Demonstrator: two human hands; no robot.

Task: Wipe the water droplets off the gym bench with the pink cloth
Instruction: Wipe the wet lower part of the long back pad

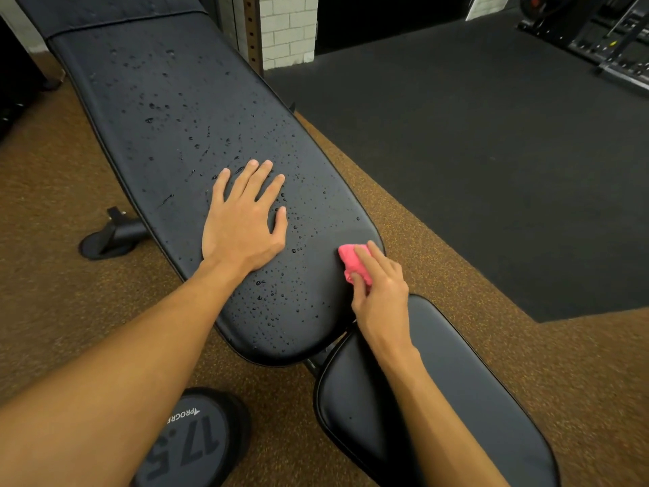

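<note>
A long black gym bench pad (168,110) runs from the upper left toward the lower middle, covered with many small water droplets (281,297). My left hand (242,223) lies flat on the pad, fingers spread and straight. My right hand (381,290) holds a bunched pink cloth (351,260) against the pad's near right edge, fingers curled over it. A small patch of the pad just above the cloth looks free of droplets. The separate black seat pad (456,398) lies under my right forearm.
A black dumbbell head marked 17.5 (196,441) sits on the brown speckled floor at the lower left. The bench's foot (112,237) sticks out at the left. Black rubber matting (474,152) covers the floor to the right, with a rack (618,40) at the far corner.
</note>
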